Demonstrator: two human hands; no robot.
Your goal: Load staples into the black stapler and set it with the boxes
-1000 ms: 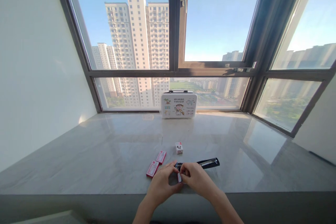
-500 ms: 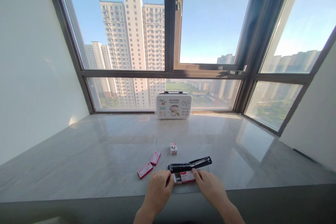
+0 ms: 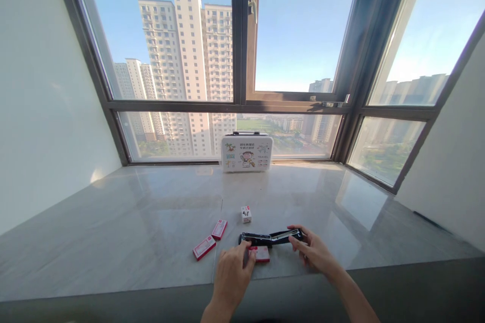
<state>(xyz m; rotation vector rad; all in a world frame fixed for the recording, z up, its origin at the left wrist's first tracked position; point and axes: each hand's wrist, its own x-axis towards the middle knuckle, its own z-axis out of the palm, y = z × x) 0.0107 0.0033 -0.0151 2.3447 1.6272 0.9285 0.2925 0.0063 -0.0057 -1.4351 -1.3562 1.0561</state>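
Observation:
An opened-out black stapler (image 3: 271, 238) lies on the grey sill, its metal staple channel showing. My right hand (image 3: 312, 250) grips its right end, thumb on the near side and a finger over the far side. At the left end, my left hand (image 3: 232, 271) has its fingertips on the stapler, the fingers curled and partly hidden. Just in front of the stapler sits a red and white staple box (image 3: 260, 254), its left end covered by my left thumb. Two more red and white boxes, one nearer (image 3: 204, 248) and one farther (image 3: 219, 229), lie to the left.
Behind the stapler stands a small white box (image 3: 246, 214) with a picture on it. A white case (image 3: 246, 154) with cartoon prints leans upright near the window (image 3: 174, 136). The sill's front edge (image 3: 170, 287) runs close to my hands.
My right hand has moved from the staple box to the stapler's right end. The left hand has shifted onto the stapler's left end. The staple box's open left part is now covered.

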